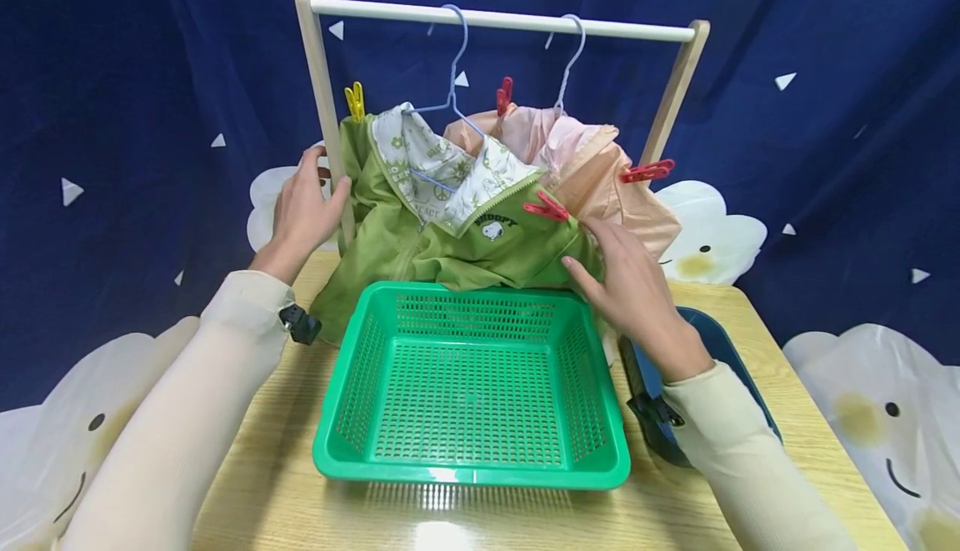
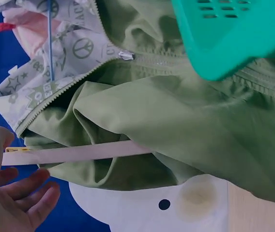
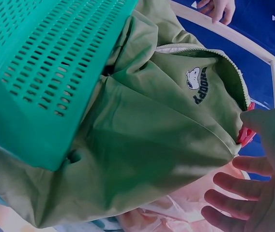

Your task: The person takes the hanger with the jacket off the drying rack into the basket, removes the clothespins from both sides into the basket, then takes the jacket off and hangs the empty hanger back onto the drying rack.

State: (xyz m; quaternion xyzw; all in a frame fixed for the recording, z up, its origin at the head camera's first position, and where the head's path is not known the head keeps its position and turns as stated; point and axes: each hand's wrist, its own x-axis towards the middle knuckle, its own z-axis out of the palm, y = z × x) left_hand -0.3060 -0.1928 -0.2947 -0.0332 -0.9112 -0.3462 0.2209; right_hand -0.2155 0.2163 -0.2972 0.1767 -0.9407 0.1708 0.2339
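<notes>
A green zip jacket (image 1: 390, 242) with a white patterned lining hangs on a blue hanger (image 1: 454, 76). Its left shoulder bears a yellow clothespin (image 1: 355, 102), its right shoulder a red clothespin (image 1: 546, 207). My left hand (image 1: 306, 205) is at the rack's left post (image 1: 317, 67), thumb and loosely bent fingers on either side of it; the left wrist view shows space between the fingers and the post. Beside the jacket's right shoulder is my right hand (image 1: 633, 284), its fingers spread and holding nothing, thumb near the red clothespin in the right wrist view.
Behind the green jacket, a peach garment (image 1: 592, 169) hangs on a second hanger (image 1: 573, 59), with red clothespins. A green perforated basket (image 1: 472, 476) stands in front on the wooden table (image 1: 262, 484). A dark blue bin (image 1: 712, 330) sits under my right forearm.
</notes>
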